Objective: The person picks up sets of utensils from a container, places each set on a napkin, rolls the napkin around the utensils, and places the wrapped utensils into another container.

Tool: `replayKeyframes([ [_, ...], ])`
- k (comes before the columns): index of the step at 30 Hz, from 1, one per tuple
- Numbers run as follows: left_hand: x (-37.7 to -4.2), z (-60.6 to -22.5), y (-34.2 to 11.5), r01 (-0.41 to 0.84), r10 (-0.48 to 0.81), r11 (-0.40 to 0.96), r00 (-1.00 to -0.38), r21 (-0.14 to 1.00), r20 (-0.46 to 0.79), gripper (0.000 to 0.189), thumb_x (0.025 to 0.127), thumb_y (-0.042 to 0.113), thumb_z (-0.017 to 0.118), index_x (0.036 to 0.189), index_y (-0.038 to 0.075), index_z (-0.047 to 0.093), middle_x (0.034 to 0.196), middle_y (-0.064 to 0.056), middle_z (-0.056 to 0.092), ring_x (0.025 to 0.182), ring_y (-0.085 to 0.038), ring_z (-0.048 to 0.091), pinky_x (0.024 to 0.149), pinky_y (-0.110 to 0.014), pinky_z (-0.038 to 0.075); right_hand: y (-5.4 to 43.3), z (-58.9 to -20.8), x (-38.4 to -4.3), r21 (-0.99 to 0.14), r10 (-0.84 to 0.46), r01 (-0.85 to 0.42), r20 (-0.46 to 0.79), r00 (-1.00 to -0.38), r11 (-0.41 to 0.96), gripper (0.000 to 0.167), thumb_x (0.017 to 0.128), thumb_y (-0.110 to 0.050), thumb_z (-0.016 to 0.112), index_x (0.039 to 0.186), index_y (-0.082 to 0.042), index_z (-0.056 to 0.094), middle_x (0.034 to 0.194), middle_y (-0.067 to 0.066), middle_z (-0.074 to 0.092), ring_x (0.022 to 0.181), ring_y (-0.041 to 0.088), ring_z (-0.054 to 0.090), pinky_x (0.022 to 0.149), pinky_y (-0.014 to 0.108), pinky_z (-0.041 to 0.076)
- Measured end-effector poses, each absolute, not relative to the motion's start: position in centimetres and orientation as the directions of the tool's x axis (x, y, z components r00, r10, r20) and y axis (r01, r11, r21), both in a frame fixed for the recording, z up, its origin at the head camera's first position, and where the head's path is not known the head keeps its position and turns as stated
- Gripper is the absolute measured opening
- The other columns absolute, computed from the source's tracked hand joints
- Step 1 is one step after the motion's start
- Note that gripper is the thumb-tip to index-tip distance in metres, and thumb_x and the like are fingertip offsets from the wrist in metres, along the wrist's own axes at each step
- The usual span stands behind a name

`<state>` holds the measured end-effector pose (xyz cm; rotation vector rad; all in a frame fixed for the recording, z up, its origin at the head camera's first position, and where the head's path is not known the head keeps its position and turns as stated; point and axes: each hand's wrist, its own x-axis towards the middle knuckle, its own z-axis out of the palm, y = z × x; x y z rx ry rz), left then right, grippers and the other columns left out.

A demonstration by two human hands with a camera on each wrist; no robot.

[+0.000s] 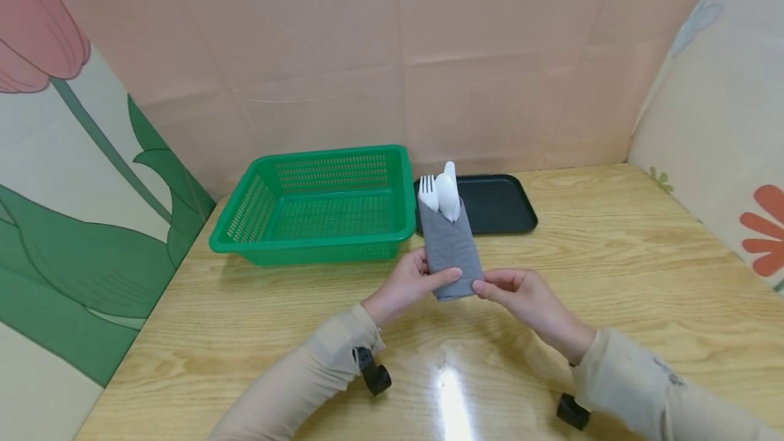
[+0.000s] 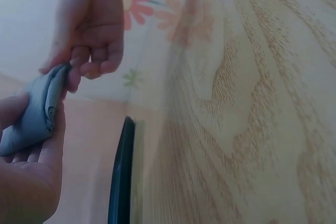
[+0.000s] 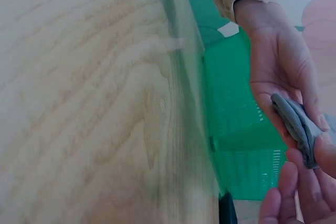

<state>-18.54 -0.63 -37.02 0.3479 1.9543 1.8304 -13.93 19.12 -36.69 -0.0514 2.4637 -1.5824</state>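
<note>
A folded grey napkin is held up above the table, its pocket holding a white fork, a white spoon and a white knife whose tops stick out. My left hand grips the napkin from the left, thumb across its front and fingers behind. At the lower right corner, my right hand pinches it between thumb and fingers. Both wrist views show the napkin's folded layers at its bottom end, with the left hand's palm under it; the cutlery is hidden there.
A green plastic basket with slotted walls stands at the back left. Beside it lies a black tray, partly covered by the napkin in the head view. The wooden table meets a pink backdrop behind, with flower-printed panels at both sides.
</note>
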Motion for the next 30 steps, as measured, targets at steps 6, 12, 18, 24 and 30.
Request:
replayKeyframes([
  [6, -18.57, -36.98, -0.58, -0.118, 0.456, 0.101, -0.877, 0.988, -0.151, 0.033, 0.088, 0.022, 0.064, 0.119, 0.011, 0.058, 0.114, -0.009, 0.067, 0.096, -0.013, 0.065, 0.083, -0.030, 0.053, 18.97, -36.30, -14.16, -0.878, -0.144, 0.101, -0.188, -0.971, 0.469, 0.055, 0.088, -0.043, 0.060, 0.124, -0.002, 0.056, 0.120, 0.013, 0.063, 0.106, 0.019, 0.060, 0.090, 0.041, 0.050],
  [12, -18.38, -37.07, -0.33, -0.083, 0.466, 0.139, -0.874, 0.987, -0.139, 0.034, 0.087, 0.023, 0.066, 0.118, 0.009, 0.059, 0.112, -0.011, 0.067, 0.094, -0.013, 0.065, 0.080, -0.029, 0.053, 18.73, -36.31, -14.36, -0.878, -0.143, 0.080, -0.166, -0.976, 0.473, 0.050, 0.087, -0.040, 0.063, 0.116, 0.001, 0.059, 0.107, 0.011, 0.067, 0.092, 0.015, 0.061, 0.081, 0.034, 0.050],
  [18, -18.13, -36.94, -0.27, -0.073, 0.462, 0.152, -0.876, 0.986, -0.136, 0.036, 0.087, 0.023, 0.066, 0.119, 0.009, 0.059, 0.115, -0.011, 0.066, 0.097, -0.013, 0.064, 0.081, -0.028, 0.053, 18.60, -36.28, -14.31, -0.881, -0.139, 0.069, -0.151, -0.979, 0.468, 0.045, 0.088, -0.036, 0.063, 0.112, 0.002, 0.061, 0.099, 0.006, 0.068, 0.085, 0.014, 0.060, 0.075, 0.029, 0.049],
  [24, -18.18, -36.36, -0.58, -0.065, 0.490, 0.156, -0.861, 0.986, -0.135, 0.037, 0.087, 0.020, 0.065, 0.121, 0.007, 0.058, 0.117, -0.012, 0.065, 0.099, -0.016, 0.064, 0.083, -0.029, 0.053, 18.61, -35.99, -14.32, -0.884, -0.149, 0.056, -0.140, -0.979, 0.464, 0.044, 0.089, -0.035, 0.061, 0.114, 0.002, 0.060, 0.102, 0.008, 0.068, 0.086, 0.014, 0.060, 0.076, 0.030, 0.049],
  [30, -18.31, -36.30, -0.87, -0.044, 0.514, 0.167, -0.849, 0.985, -0.125, 0.036, 0.089, 0.016, 0.063, 0.122, 0.003, 0.056, 0.117, -0.016, 0.064, 0.098, -0.019, 0.065, 0.082, -0.029, 0.054, 18.49, -36.08, -14.31, -0.889, -0.151, 0.059, -0.143, -0.978, 0.454, 0.045, 0.089, -0.035, 0.061, 0.115, 0.002, 0.060, 0.103, 0.009, 0.068, 0.087, 0.014, 0.061, 0.076, 0.029, 0.049],
])
